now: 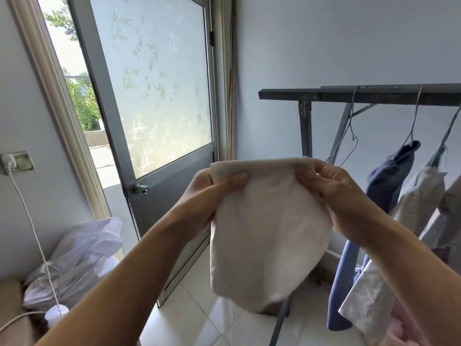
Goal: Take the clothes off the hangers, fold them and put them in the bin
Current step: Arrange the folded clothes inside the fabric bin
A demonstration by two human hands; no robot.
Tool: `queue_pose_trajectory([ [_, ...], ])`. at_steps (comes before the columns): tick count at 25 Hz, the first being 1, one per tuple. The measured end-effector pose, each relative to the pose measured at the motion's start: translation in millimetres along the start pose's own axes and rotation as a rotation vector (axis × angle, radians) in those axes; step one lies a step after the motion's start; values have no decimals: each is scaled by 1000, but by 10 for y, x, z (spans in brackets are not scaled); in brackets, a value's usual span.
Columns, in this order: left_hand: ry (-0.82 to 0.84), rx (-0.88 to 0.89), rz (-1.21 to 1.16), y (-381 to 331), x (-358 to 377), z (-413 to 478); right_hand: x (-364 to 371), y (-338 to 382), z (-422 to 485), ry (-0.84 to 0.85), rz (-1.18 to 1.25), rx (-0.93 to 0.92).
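A folded white cloth (269, 236) hangs in front of me at chest height. My left hand (214, 196) pinches its top left corner and my right hand (331, 188) pinches its top right corner. To the right a grey metal rack (374, 94) carries wire hangers. One bare hanger (348, 136) hangs nearest me. Beyond it hang a dark blue garment (389, 178) and a pale patterned shirt (419, 201). No bin is in view.
A grey door (162, 171) with frosted glass stands ajar at centre left. A white plastic bag (82, 255) lies by the left wall under a plugged-in socket (15, 162) with a dangling white cable. White floor tiles (199, 320) lie below.
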State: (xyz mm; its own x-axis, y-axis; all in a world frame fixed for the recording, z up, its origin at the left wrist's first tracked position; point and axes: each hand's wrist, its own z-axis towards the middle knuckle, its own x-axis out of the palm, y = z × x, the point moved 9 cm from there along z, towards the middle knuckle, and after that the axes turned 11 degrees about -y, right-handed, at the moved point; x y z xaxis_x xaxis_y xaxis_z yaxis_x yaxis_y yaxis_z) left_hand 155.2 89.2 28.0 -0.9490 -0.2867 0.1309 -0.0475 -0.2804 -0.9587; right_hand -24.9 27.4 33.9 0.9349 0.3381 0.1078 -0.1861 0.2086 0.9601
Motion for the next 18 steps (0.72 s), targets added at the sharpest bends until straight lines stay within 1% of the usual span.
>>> queue_pose_trajectory([
  [3,-67,-42,-3,113,19,4,47,-83,-8,-24,-20,63],
  [5,-85,-119,-86,204,-3,-13,17,-101,8,-46,-15,79],
  [7,-5,-222,-151,338,12,-76,-36,-95,21,-85,-38,85],
  [9,106,-258,-70,474,75,-185,-94,-89,41,-127,-52,88],
  [10,117,-255,-34,518,89,-216,-120,-92,49,-140,-64,102],
  [11,88,-261,-25,550,83,-208,-147,-96,40,-147,-56,126],
  [12,42,-273,-41,554,81,-204,-163,-129,16,-136,-6,170],
  [13,-5,-273,-72,543,81,-193,-163,-193,-28,-99,92,236],
  [15,-68,-244,-109,492,91,-164,-72,-325,-185,60,328,349],
  [16,-88,-228,-101,472,99,-151,-11,-384,-256,133,394,358],
  [17,-95,-213,-82,467,110,-141,48,-442,-319,167,428,364],
  [18,-92,-205,-62,478,127,-136,47,-535,-339,148,423,372],
])
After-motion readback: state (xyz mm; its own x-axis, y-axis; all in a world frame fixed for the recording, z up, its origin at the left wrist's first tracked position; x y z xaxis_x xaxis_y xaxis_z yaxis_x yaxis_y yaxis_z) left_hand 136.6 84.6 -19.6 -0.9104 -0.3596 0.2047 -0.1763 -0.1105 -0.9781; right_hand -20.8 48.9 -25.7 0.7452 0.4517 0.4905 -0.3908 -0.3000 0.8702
